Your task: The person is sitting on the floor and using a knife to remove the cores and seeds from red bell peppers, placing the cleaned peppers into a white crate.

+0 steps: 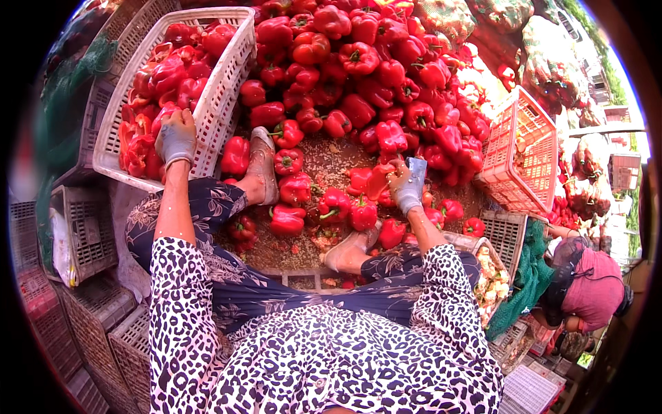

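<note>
My left hand (177, 137), in a worn grey glove with bare fingertips, is over the white plastic crate (235, 62). Its fingers curl down against cut red bell pepper pieces (137, 137); whether they grip one is hidden. Over the heap's near edge, my right hand (407, 185), gloved alike, holds a red bell pepper piece (379, 181) at its fingertips. A flat blue-grey blade-like thing (417, 168) stands up from the same hand; its exact kind is unclear. Whole red bell peppers (335, 203) lie between my feet, below the right hand.
A large heap of red bell peppers (357, 57) rises ahead. An orange-pink crate (535, 150) leans at the right, near a crate of pale pepper scraps (489, 277) and green netting (525, 282). Stacked crates (85, 233) stand left. A person in pink (592, 284) bends over at the far right.
</note>
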Available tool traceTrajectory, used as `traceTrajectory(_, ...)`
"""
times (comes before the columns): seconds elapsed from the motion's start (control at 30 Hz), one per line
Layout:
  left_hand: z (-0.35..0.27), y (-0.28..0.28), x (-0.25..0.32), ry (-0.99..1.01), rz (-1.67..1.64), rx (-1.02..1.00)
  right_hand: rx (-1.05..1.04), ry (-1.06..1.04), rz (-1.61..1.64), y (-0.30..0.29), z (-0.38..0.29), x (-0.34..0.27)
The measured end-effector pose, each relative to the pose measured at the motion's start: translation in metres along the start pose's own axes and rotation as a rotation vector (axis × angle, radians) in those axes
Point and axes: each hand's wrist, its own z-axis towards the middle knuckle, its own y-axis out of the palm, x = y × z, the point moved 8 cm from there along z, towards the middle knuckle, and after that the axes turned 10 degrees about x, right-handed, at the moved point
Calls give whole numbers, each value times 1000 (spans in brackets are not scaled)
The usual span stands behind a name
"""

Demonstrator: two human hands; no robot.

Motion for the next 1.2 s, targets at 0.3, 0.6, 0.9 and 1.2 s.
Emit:
traceTrajectory(0.3, 1, 4, -22, -125, -151, 80, -224, 293, 1470, 41, 27, -336)
traceTrajectory(0.6, 1, -2, -3, -26, -42, -40, 119, -321, 311, 46, 12, -306)
traceTrajectory(0.9, -5, -16, 5, 0, 7, 33, -321, 132, -723, 105, -15, -15)
traceTrajectory(1.2, -6, -16, 1, 2, 23, 35, -274, 403, -556, 112, -11, -14)
